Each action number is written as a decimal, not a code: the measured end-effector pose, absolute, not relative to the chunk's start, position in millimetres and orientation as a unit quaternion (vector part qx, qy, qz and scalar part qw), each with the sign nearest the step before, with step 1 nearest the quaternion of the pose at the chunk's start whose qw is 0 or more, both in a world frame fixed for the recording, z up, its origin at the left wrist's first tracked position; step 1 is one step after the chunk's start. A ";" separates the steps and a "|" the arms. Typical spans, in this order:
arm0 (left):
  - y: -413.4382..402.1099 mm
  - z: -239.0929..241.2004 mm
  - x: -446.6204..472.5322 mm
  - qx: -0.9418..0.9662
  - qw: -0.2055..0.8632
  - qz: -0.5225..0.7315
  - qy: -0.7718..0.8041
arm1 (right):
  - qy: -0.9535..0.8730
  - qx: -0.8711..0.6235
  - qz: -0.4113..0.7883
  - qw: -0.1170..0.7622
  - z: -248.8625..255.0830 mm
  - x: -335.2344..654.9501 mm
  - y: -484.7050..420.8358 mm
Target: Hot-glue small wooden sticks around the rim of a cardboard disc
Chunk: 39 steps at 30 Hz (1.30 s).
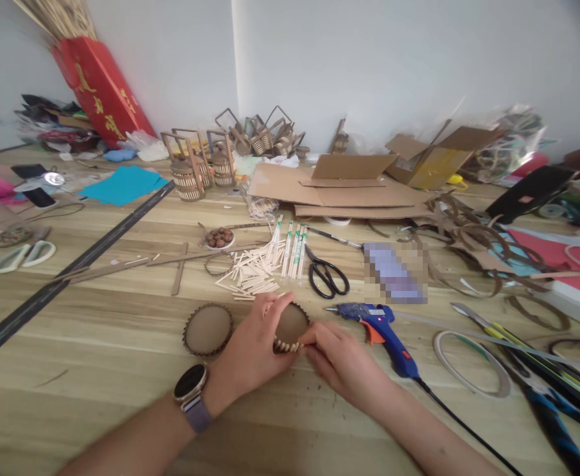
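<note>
My left hand (253, 347), with a watch on its wrist, is closed around the left side of a round cardboard disc (291, 324) that has short wooden sticks set along its near rim. My right hand (337, 357) pinches the disc's near right edge at the row of sticks. A second cardboard disc (208, 328) with a corrugated edge lies flat on the wooden table (96, 370) just left of my left hand. A blue glue gun (376, 324) rests right of my hands.
A pile of cut wooden sticks (253, 271), wrapped chopsticks (292, 248) and black scissors (326, 274) lie behind the hands. Small stick baskets (191, 172), cardboard sheets (339, 188), a long dark ruler (72, 268), tape rolls and cutters crowd the table.
</note>
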<state>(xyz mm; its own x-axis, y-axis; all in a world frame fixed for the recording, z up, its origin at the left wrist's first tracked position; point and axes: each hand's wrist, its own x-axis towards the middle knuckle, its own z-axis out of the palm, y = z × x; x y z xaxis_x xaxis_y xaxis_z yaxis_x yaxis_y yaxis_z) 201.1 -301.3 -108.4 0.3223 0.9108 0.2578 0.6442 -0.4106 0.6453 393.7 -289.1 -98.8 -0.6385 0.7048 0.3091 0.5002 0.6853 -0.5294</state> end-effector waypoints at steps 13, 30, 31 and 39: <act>-301.1 -109.4 201.3 0.793 0.210 0.302 0.486 | -0.888 -0.332 0.190 0.254 -99.4 394.1 -289.4; -302.2 -110.5 200.5 0.794 0.219 0.298 0.483 | -0.891 -0.330 0.181 0.254 -102.2 394.1 -288.6; -302.3 -110.3 200.5 0.795 0.215 0.301 0.481 | -0.891 -0.328 0.181 0.256 -102.2 394.1 -288.7; -301.8 -111.3 200.9 0.798 0.200 0.304 0.481 | -0.890 -0.324 0.182 0.263 -101.5 394.1 -288.6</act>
